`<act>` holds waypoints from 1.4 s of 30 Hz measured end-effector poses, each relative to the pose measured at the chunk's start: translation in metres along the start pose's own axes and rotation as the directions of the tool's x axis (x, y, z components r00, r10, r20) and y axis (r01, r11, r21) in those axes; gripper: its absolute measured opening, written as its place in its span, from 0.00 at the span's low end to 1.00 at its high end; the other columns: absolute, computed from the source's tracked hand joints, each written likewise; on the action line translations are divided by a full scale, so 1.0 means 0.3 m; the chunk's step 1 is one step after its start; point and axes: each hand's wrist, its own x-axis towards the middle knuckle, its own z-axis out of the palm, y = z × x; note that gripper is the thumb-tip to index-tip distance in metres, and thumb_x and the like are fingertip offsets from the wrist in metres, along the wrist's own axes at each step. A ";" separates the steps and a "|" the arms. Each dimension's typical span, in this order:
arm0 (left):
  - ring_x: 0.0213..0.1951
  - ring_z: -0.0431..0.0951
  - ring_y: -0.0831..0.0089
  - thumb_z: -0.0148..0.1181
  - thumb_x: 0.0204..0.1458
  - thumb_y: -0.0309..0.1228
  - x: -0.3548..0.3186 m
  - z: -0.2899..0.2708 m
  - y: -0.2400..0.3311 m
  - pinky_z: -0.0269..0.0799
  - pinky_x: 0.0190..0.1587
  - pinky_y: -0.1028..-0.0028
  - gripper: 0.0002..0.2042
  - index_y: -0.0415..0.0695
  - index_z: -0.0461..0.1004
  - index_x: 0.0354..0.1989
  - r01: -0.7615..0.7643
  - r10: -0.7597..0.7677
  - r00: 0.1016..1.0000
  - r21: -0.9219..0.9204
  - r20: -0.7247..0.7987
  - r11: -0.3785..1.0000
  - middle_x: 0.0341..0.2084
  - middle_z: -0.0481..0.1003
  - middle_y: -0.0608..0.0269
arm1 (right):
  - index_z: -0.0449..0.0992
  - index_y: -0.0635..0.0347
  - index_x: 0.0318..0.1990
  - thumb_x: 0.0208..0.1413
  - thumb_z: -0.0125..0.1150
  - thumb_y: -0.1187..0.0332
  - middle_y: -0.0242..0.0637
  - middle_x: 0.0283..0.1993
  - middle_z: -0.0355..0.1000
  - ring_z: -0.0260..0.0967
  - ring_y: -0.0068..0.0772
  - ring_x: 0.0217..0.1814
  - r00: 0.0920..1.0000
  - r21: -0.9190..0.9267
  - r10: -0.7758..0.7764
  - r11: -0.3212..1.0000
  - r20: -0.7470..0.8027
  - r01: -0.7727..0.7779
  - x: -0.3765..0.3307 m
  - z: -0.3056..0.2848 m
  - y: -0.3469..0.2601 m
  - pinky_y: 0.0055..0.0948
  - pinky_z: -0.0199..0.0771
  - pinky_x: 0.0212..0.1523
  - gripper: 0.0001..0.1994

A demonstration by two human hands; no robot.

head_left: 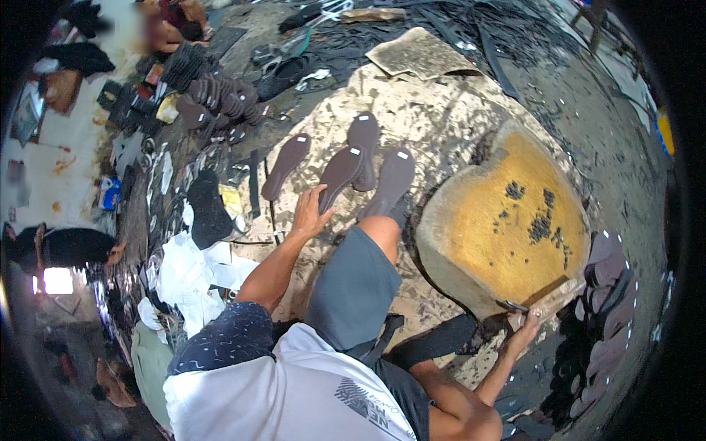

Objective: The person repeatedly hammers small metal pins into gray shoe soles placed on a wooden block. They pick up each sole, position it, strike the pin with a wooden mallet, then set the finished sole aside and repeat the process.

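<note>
A brown shoe sole (343,173) with a small white label lies partly over another brown sole (362,136). My left hand (312,214) has its fingers and thumb at the lower end of the upper sole, gripping it. Two more soles lie apart: a left sole (286,166) and a right sole (390,182), whose lower end is by my knee. At the near edge of a large yellow-topped block (471,220), my right hand (523,331) is closed around a thin dark tool (514,305), whose kind I cannot make out. A pale wooden strip (557,300) lies beside it.
Brown soles are heaped at the far left (220,99) and stacked along the right (607,301). White paper (193,275) and a black sole-shaped piece (208,209) lie left of my arm. Dark scraps (448,26) cover the far floor. Another person (173,26) sits far left.
</note>
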 end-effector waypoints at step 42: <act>0.48 0.75 0.56 0.74 0.46 0.47 -0.016 0.183 1.234 0.69 0.52 0.58 0.25 0.48 0.81 0.51 -0.740 0.887 0.424 -0.495 0.183 0.456 0.47 0.75 0.53 | 0.60 0.69 0.65 0.61 0.66 0.56 0.47 0.52 0.74 0.73 0.37 0.52 0.993 -0.290 -0.011 0.956 0.116 0.044 -0.171 0.236 -0.255 0.37 0.73 0.55 0.34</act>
